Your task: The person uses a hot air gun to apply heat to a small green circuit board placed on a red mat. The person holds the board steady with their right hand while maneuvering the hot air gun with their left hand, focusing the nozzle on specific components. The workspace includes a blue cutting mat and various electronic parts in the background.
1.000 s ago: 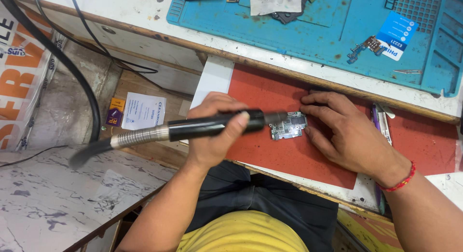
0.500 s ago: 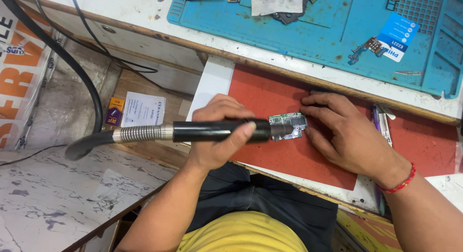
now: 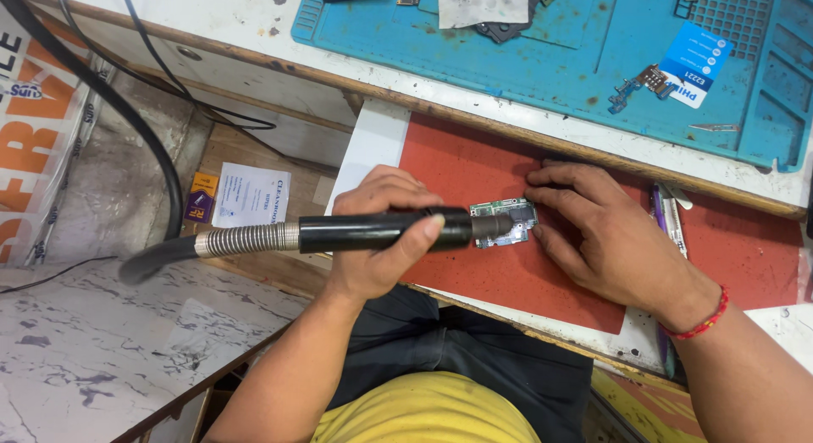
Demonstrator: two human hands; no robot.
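We are holding a black hot-air handpiece (image 3: 381, 231) over a small green circuit board (image 3: 506, 223) on the red mat (image 3: 474, 168).

Our left hand (image 3: 381, 240) is wrapping the handpiece in a closed grip, fingers curling over the barrel and thumb pressing along its near side; the nozzle end is sitting right over the board's left part, though we cannot tell whether it is touching. Our right hand (image 3: 610, 235), wearing a red thread at the wrist, is lying flat on the mat with its fingers spreading around the board's right edge, steadying rather than pinching it. The ribbed metal hose (image 3: 246, 240) is trailing off to the left. Beyond the mat, a blue work mat (image 3: 550, 62) is carrying small parts on the counter (image 3: 254, 28).
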